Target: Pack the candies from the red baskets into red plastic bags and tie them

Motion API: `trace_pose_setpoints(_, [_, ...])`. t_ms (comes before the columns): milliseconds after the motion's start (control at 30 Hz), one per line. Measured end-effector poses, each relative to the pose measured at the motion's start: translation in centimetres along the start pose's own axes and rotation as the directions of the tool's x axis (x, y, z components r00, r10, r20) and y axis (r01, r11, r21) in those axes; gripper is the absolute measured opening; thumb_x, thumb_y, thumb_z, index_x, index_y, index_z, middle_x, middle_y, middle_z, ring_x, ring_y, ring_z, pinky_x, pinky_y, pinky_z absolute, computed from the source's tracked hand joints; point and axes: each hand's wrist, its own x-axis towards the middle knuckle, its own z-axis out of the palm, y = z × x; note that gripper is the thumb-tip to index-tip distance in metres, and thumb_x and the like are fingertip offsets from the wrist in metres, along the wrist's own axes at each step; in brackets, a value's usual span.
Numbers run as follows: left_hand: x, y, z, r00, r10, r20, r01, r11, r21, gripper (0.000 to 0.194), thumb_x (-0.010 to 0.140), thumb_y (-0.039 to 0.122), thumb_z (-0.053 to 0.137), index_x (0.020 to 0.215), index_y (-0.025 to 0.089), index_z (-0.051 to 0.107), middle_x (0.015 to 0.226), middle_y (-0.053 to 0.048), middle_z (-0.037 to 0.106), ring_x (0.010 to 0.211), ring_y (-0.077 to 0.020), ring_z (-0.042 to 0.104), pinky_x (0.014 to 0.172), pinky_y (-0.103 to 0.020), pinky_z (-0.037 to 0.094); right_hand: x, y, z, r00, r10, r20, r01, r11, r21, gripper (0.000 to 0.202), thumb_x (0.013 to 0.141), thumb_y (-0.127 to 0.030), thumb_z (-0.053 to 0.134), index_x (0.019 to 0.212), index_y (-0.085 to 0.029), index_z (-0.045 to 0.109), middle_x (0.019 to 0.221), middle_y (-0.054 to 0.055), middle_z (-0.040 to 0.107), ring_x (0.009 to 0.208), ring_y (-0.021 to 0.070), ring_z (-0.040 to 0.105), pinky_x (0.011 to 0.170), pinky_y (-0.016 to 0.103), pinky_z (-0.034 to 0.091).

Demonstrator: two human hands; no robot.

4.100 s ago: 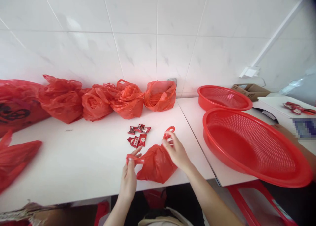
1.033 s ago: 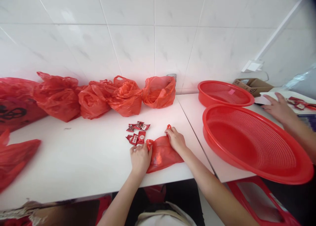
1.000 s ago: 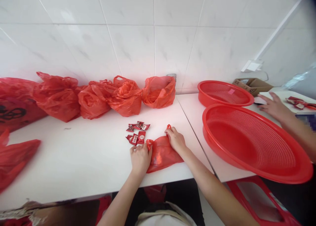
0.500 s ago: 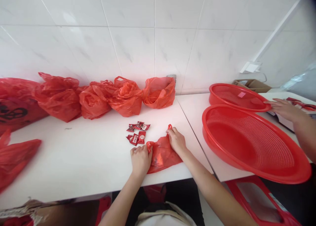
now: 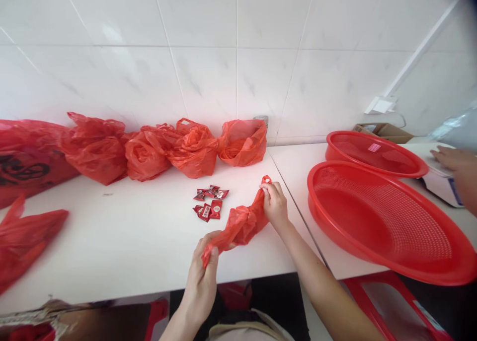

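A thin red plastic bag [image 5: 244, 223] is stretched between my two hands, over the white tabletop. My left hand [image 5: 203, 266] grips its lower left end, near the table's front edge. At the upper right, my right hand [image 5: 275, 202] pinches the other end, with a handle loop poking out above the fingers. The bag's middle is bunched, and what it contains is hidden. Just beyond it lie small red wrapped packets [image 5: 211, 202] in two little groups.
Several filled red bags [image 5: 192, 150] line the wall, with another red bag [image 5: 30, 241] at the left. Two red plastic baskets [image 5: 348, 222] stand on the right. Behind them, another person's hand [image 5: 452, 157] is over a white scale [image 5: 443, 184].
The bag has gone from lying flat to being pulled into a twisted band. My left hand moved down toward me, my right slightly up. The other person's hand left the far basket.
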Motion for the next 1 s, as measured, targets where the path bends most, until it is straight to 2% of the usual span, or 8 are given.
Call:
trace_pose_setpoints(133, [-0.1, -0.3, -1.9, 0.977, -0.2, -0.07, 0.195, 0.978, -0.076, 0.042, 0.094, 0.047, 0.034, 0.115, 0.023, 0.061, 0.114, -0.009, 0.066, 0.104, -0.0262, 0.062, 0.091, -0.042, 0.049, 0.7, -1.7, -1.5, 0.993, -0.009, -0.119, 0.018, 0.997, 0.072, 0.024, 0.095, -0.024, 0.036, 0.096, -0.021, 0.06, 0.093, 0.007, 0.058, 0.089, 0.0186, 0.059, 0.082, 0.033, 0.049])
trace_pose_setpoints(267, [1.3, 0.7, -1.8, 0.915, 0.194, -0.353, -0.124, 0.97, 0.211, 0.039, 0.091, 0.035, 0.047, 0.129, 0.027, 0.046, 0.133, -0.009, 0.052, 0.118, -0.0251, 0.053, 0.1, -0.044, 0.043, 1.0, -5.7, -3.2, 0.991, -0.125, -0.04, 0.131, 0.969, 0.208, 0.021, 0.095, -0.022, 0.041, 0.102, -0.023, 0.061, 0.091, 0.005, 0.057, 0.081, 0.0158, 0.059, 0.073, 0.03, 0.051])
trace_pose_setpoints(367, [3.0, 2.4, 0.4, 0.874, 0.482, -0.069, -0.391, 0.78, 0.489, 0.042, 0.086, 0.026, 0.055, 0.127, 0.024, 0.048, 0.134, -0.011, 0.051, 0.125, -0.0271, 0.045, 0.103, -0.045, 0.037, 0.4, -9.0, -4.1, 0.961, -0.271, 0.06, 0.241, 0.921, 0.305, 0.023, 0.094, -0.018, 0.042, 0.104, -0.025, 0.061, 0.088, 0.003, 0.055, 0.071, 0.0132, 0.058, 0.066, 0.028, 0.052])
trace_pose_setpoints(533, [6.6, 4.8, 0.7, 0.884, 0.325, 0.334, -0.465, 0.675, 0.573, 0.01, 0.084, 0.028, 0.057, 0.087, 0.021, 0.064, 0.084, -0.005, 0.068, 0.081, -0.0212, 0.063, 0.077, -0.033, 0.046, 0.1, -10.7, -5.9, 0.972, -0.236, 0.011, 0.216, 0.906, 0.365, 0.019, 0.091, -0.02, 0.05, 0.104, -0.026, 0.063, 0.088, 0.004, 0.059, 0.073, 0.0151, 0.06, 0.065, 0.03, 0.053])
trace_pose_setpoints(633, [8.1, 6.8, -3.1, 0.924, 0.205, 0.322, -0.37, 0.685, 0.627, 0.021, 0.087, 0.039, 0.05, 0.08, 0.022, 0.061, 0.073, -0.001, 0.065, 0.065, -0.0166, 0.059, 0.06, -0.027, 0.04, 0.5, -9.7, -6.6, 0.997, 0.03, -0.067, 0.006, 0.873, 0.488, 0.019, 0.089, -0.027, 0.056, 0.108, -0.025, 0.059, 0.092, 0.003, 0.06, 0.065, 0.0136, 0.061, 0.058, 0.03, 0.054])
trace_pose_setpoints(767, [10.0, 7.7, -11.1, 0.989, 0.133, 0.068, -0.135, 0.605, 0.784, 0.035, 0.087, 0.05, 0.045, 0.082, 0.02, 0.061, 0.07, 0.0, 0.063, 0.062, -0.016, 0.057, 0.058, -0.026, 0.037, -0.4, -7.4, -6.4, 0.969, 0.248, -0.005, -0.214, 0.847, 0.487, 0.023, 0.086, -0.039, 0.06, 0.103, -0.023, 0.06, 0.09, 0.004, 0.063, 0.064, 0.0143, 0.062, 0.054, 0.028, 0.054])
trace_pose_setpoints(867, [10.6, 5.6, -18.2, 0.98, 0.009, -0.197, 0.159, 0.554, 0.817, 0.048, 0.083, 0.06, 0.044, 0.084, 0.016, 0.062, 0.074, 0.002, 0.063, 0.067, -0.0147, 0.057, 0.065, -0.024, 0.041, -1.9, -5.8, -5.5, 0.954, 0.279, 0.11, -0.299, 0.861, 0.411, 0.024, 0.084, -0.043, 0.06, 0.097, -0.023, 0.062, 0.074, 0.002, 0.063, 0.062, 0.0149, 0.061, 0.055, 0.027, 0.055])
trace_pose_setpoints(1000, [9.6, 0.8, -26.8, 0.941, -0.128, -0.314, 0.332, 0.541, 0.773, 0.06, 0.079, 0.066, 0.045, 0.083, 0.009, 0.063, 0.062, 0.006, 0.058, 0.059, -0.0112, 0.056, 0.063, -0.021, 0.043, -3.1, -4.7, -3.9, 0.936, 0.266, 0.23, -0.334, 0.876, 0.347, 0.026, 0.084, -0.047, 0.058, 0.095, -0.023, 0.062, 0.065, 0.001, 0.061, 0.059, 0.0161, 0.062, 0.054, 0.027, 0.055])
